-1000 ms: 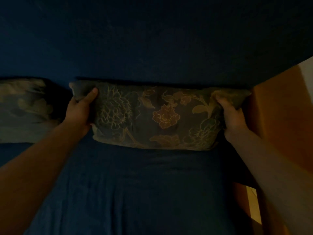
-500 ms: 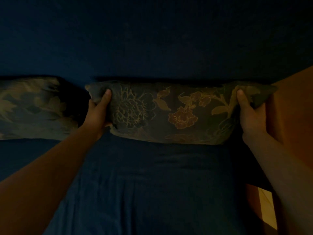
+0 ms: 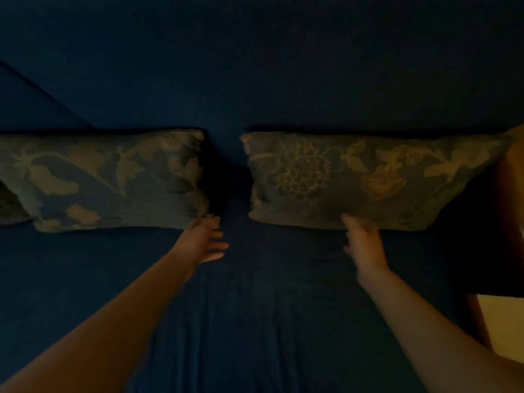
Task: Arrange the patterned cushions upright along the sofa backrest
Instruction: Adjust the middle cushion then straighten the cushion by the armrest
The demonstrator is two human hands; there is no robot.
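Two floral patterned cushions stand upright against the dark blue sofa backrest [image 3: 255,80]. The right cushion [image 3: 368,180] reaches the sofa's right end; the left cushion [image 3: 107,180] sits apart from it across a dark gap. My left hand [image 3: 205,242] hovers over the seat below the left cushion's lower right corner, fingers spread, holding nothing. My right hand [image 3: 364,242] is blurred just under the right cushion's bottom edge, fingers loose, gripping nothing.
The dark blue sofa seat [image 3: 241,321] fills the foreground. An orange-brown wooden surface [image 3: 510,199] borders the sofa on the right, with a pale patch [image 3: 502,324] below it. Part of a third cushion [image 3: 8,202] shows at the far left edge.
Both hands have let go of the right cushion's top corners and dropped toward the seat. The view has shifted left, so the left cushion shows fully.
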